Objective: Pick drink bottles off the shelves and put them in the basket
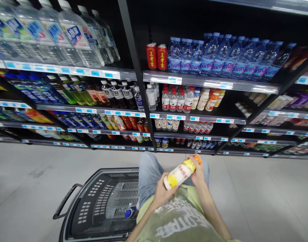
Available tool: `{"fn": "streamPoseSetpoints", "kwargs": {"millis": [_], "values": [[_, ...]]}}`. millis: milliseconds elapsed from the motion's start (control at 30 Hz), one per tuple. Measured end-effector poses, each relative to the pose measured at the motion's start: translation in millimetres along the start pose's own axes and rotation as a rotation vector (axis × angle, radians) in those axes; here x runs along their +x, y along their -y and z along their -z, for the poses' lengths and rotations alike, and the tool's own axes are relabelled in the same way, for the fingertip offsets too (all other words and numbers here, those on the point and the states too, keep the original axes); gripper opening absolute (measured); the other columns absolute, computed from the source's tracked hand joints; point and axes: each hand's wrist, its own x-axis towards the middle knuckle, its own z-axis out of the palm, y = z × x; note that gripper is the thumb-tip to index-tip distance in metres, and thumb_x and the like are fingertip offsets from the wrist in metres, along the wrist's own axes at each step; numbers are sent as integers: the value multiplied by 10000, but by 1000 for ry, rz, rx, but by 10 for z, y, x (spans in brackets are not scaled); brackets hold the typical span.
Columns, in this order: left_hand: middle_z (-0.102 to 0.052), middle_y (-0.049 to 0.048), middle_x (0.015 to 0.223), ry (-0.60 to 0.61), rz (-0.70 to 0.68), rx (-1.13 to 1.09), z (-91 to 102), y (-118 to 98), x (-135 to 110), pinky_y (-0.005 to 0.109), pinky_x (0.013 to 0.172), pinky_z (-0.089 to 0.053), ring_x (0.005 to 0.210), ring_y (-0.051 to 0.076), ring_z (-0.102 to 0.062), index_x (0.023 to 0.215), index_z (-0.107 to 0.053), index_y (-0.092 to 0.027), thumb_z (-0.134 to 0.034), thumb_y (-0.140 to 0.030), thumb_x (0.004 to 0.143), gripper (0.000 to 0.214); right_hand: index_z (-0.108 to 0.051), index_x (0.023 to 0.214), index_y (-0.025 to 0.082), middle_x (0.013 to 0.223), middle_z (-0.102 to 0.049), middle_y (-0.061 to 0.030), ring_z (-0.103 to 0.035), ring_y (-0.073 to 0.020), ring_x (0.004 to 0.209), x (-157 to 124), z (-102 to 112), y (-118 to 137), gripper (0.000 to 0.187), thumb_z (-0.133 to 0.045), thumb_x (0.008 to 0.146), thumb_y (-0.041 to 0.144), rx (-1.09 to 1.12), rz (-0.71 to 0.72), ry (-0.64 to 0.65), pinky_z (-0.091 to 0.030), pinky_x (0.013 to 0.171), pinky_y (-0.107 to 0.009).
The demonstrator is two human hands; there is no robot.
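Note:
A drink bottle (180, 174) with a white and yellow label and an orange cap is held tilted in front of my lap, its cap end up to the right. My left hand (163, 191) wraps round its lower end. Up at the neck and cap, my right hand (198, 170) is closed on the same bottle. Red lettering on the label faces up towards me. On the floor to my left stands a dark grey shopping basket (93, 198), with a blue-capped bottle (130, 212) lying inside it.
Shelves of drinks rise ahead: large water bottles (75, 37) at upper left, red cans (157, 56) and blue water bottles (219, 55) at upper right. Lower down are red-capped water bottles (173, 100) and orange-capped bottles (212, 100). The basket's handle (65, 201) sticks out leftwards over the floor.

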Motion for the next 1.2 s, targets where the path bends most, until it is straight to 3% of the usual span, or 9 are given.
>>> {"fn": "streamPoseSetpoints", "kwargs": {"millis": [133, 267, 433, 600, 700, 833, 900, 1033, 1200], "values": [[-644, 10, 606, 150, 112, -256, 65, 178, -9, 270, 441, -453, 439, 188, -603, 1075, -562, -186, -785, -686, 762, 631, -587, 883, 267, 710, -670, 60, -702, -188, 670, -21, -4, 46, 463, -957, 613, 333, -48, 6, 89, -587, 609, -294], [-685, 53, 668, 189, 218, -369, 137, 252, -10, 247, 383, -365, 378, 155, -570, 983, -643, -160, -683, -807, 739, 692, -576, 842, 266, 673, -649, 57, -682, -184, 659, -38, 12, 46, 421, -935, 646, 365, -82, 18, 171, -578, 651, -304], [-679, 97, 627, 206, 370, -514, 156, 271, -5, 258, 363, -272, 323, 127, -490, 863, -705, -105, -531, -920, 716, 846, -627, 966, 291, 726, -651, 45, -707, -210, 757, -91, -49, 51, 422, -906, 668, 401, -85, 52, 325, -579, 726, -324], [-617, 76, 547, 259, 402, -632, 135, 231, -39, 254, 355, -202, 295, 92, -369, 717, -702, -119, -497, -945, 719, 851, -617, 992, 299, 857, -710, -12, -739, -291, 965, -170, -105, -44, 659, -984, 456, 410, -41, -62, 425, -609, 766, -380], [-559, 40, 490, 312, 390, -638, 154, 218, -24, 250, 357, -199, 284, 82, -305, 732, -714, -133, -472, -975, 717, 877, -609, 971, 293, 929, -737, -23, -744, -305, 987, -214, -81, -171, 735, -1000, 348, 279, -26, -153, 469, -621, 792, -410], [-658, 83, 609, 289, 445, -339, 203, 160, 115, 285, 443, -397, 447, 181, -549, 857, -738, -138, -374, -1029, 742, 969, -608, 940, 294, 859, -727, 8, -750, -268, 922, -197, -4, -288, 567, -959, 496, 263, -97, -88, 449, -624, 796, -397], [-725, 109, 751, 180, 377, -56, 196, 46, 197, 322, 568, -510, 651, 235, -667, 876, -736, -151, -407, -979, 814, 894, -615, 919, 286, 826, -727, 14, -744, -247, 866, -157, 50, -281, 496, -945, 549, 277, -170, -39, 372, -618, 776, -375], [-751, 110, 1165, -66, -20, 288, 90, -318, 339, 425, 1029, -539, 1117, 289, -683, 1137, -729, -205, -610, -703, 929, 554, -641, 871, 252, 808, -745, 2, -697, -207, 722, -47, 223, -225, 504, -982, 504, 311, -439, 7, 219, -595, 719, -344], [-624, 139, 1404, 156, -316, 368, -91, -603, 529, 439, 1090, -532, 1292, 298, -603, 1412, -621, -237, -608, -494, 999, 486, -613, 1114, 249, 975, -740, -2, -686, -197, 822, 51, 508, -368, 635, -963, 606, 395, -630, 73, 320, -585, 785, -335]]}}
